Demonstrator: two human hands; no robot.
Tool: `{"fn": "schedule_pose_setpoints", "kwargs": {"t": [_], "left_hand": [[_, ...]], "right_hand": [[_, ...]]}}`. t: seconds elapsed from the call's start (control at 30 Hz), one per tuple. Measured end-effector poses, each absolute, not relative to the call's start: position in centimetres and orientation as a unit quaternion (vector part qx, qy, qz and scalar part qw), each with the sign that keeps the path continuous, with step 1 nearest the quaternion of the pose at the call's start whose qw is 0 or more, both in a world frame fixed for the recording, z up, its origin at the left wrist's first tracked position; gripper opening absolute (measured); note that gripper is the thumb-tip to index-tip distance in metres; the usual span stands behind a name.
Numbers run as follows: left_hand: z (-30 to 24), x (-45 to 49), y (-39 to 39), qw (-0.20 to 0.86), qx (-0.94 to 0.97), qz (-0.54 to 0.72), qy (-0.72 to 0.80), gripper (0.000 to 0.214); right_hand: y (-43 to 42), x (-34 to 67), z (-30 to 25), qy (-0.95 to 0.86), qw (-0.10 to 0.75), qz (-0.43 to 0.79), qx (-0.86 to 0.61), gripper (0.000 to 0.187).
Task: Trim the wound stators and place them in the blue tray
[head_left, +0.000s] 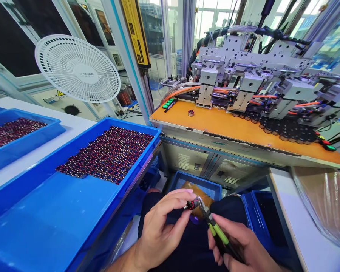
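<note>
My left hand (pixel 161 226) pinches a small round coil part (pixel 190 205) with red winding between thumb and forefinger, low in the middle of the view over my lap. My right hand (pixel 240 247) grips green-handled cutting pliers (pixel 215 226). The plier jaws point up and left and meet the coil part. To the left, a big blue tray (pixel 59 211) holds a dense layer of several similar dark red coil parts (pixel 109 155) in its far half; its near half is bare.
A second blue tray (pixel 22 141) of coils sits far left. A white fan (pixel 78 68) stands behind. An orange-topped machine bench (pixel 229 126) carries a lone coil (pixel 190 112) and grey tooling. Blue bins (pixel 198 185) stand below; a plastic bag (pixel 325 204) lies right.
</note>
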State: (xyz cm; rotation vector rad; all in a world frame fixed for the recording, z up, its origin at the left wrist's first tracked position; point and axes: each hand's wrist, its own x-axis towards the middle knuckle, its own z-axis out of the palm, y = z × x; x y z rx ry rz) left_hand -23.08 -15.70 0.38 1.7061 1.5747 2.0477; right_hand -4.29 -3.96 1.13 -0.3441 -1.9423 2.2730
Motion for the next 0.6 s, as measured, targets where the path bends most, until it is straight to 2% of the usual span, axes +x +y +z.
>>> {"fn": "schedule_pose_setpoints", "kwargs": {"t": [0.17,0.27,0.37,0.43,0.5,0.6], "left_hand": [[0.1,-23.1,-15.6,0.023,0.549,0.656,0.517,0.057],[0.0,-23.0,-15.8,0.032,0.54,0.658,0.523,0.058],[-0.1,-22.9,-15.9,0.06,0.516,0.677,0.522,0.057],[-0.3,-23.1,-15.8,0.12,0.462,0.705,0.524,0.05],[-0.7,-23.5,-15.5,0.227,0.375,0.744,0.505,0.035],[-1.4,-24.3,-15.0,0.383,0.237,0.772,0.449,0.023]], "right_hand": [[-4.1,-4.5,0.6,-0.689,0.082,0.704,-0.153,0.05],[-3.7,-4.7,0.2,-0.733,0.107,0.649,-0.172,0.057],[-3.3,-4.9,0.6,-0.784,0.113,0.583,-0.182,0.055],[-2.9,-5.1,1.3,-0.833,0.114,0.516,-0.164,0.051],[-2.0,-5.5,2.2,-0.884,0.121,0.428,-0.143,0.049],[1.3,-7.1,4.0,-0.927,0.187,0.292,-0.141,0.054]]}}
